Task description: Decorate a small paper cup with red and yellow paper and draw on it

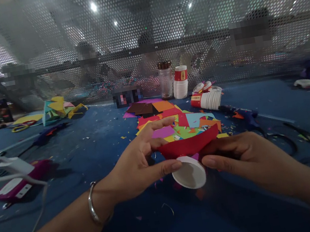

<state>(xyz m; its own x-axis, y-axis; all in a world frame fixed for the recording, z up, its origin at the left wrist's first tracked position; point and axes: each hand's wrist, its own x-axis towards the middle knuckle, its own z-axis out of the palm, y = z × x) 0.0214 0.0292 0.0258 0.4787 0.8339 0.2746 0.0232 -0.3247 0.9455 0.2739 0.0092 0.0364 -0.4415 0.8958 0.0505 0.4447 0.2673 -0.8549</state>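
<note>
A white paper cup (189, 172) is held above the blue table with its open mouth tilted towards me. A curved piece of red paper (188, 144) stands against its far side, and a bit of purple shows beside the rim. My left hand (146, 159) has its thumb on the cup's rim, with the index finger stretched out above the red paper. My right hand (240, 155) pinches from the other side, thumb near the rim and fingers behind the red paper, partly hidden. Just beyond lies a heap of coloured paper pieces (162, 132).
A glass jar (166, 82) and stacked paper cups (181, 83) stand at the back, near a toppled cup stack (207, 100). Glue guns lie left (50, 134) and right (246, 116) with cables. A purple power strip (19, 183) sits at left. A perforated screen rises behind.
</note>
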